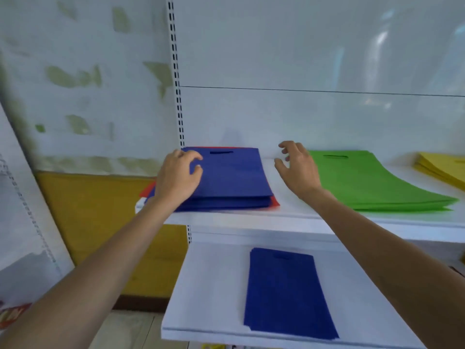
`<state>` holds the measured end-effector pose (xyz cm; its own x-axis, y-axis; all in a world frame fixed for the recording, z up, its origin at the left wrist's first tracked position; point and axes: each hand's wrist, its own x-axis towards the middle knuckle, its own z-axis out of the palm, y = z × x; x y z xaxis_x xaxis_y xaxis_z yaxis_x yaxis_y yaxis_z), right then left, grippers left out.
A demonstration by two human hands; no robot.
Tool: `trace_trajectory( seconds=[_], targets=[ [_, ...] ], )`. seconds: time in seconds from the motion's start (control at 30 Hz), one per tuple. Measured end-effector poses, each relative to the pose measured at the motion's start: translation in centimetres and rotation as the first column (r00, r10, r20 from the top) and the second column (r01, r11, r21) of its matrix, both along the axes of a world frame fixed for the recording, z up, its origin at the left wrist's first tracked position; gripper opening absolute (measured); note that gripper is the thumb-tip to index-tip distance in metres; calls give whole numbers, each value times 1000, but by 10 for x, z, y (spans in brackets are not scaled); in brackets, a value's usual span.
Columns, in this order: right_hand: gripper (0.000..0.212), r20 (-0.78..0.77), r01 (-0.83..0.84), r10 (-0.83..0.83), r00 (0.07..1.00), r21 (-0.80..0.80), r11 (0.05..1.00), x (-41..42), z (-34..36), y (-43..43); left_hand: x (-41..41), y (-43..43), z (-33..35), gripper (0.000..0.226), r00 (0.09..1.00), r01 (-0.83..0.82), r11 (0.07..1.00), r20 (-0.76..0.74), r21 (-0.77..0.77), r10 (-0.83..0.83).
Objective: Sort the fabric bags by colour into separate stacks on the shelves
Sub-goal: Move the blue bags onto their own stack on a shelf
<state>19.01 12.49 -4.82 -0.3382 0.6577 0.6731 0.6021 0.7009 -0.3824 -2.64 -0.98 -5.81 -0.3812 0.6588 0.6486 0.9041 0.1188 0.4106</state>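
Note:
A pile of blue fabric bags (234,177) lies at the left end of the upper white shelf (297,217), with red bags (275,202) showing underneath at its edges. My left hand (177,177) rests on the pile's left side, fingers curled over the top blue bag. My right hand (298,167) hovers just right of the pile, fingers spread and holding nothing. A green stack (372,182) lies further right, and a yellow stack (442,170) at the far right edge. A small stack of blue bags (286,293) lies flat on the lower shelf (201,298).
A white perforated upright post (177,84) runs up behind the pile's left corner. A white back panel (314,117) closes the shelf. A patchy wall and a yellow board (100,222) are to the left, below shelf height.

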Motion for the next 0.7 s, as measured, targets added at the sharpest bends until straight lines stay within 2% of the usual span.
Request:
trace_trajectory(
  seconds=[0.13,0.2,0.27,0.33,0.43,0.57,0.7],
  targets=[
    [38,130,41,-12,991,-224,974,-54,-6,34,-71,19,-5,23,980,-165,968,79,-189,182],
    [45,152,120,-71,986,-345,931,-78,-13,46,-91,31,-13,36,961,-191,925,132,-329,245],
    [51,192,200,-131,973,-400,894,-96,-22,52,-102,40,-23,45,940,-167,896,209,-411,271],
    [52,218,249,-173,960,-396,884,-106,-27,55,-109,49,-25,43,937,-140,911,246,-389,249],
    [48,194,293,-232,953,-406,865,-108,-31,59,-111,57,-23,33,952,-147,945,219,-292,215],
    [36,79,278,-279,957,-523,806,-106,-37,68,-106,60,-23,23,962,-150,972,199,-183,186],
    [22,-33,256,-310,950,-481,838,-105,-34,67,-107,58,-21,23,975,-152,972,133,-180,177]
  ],
)
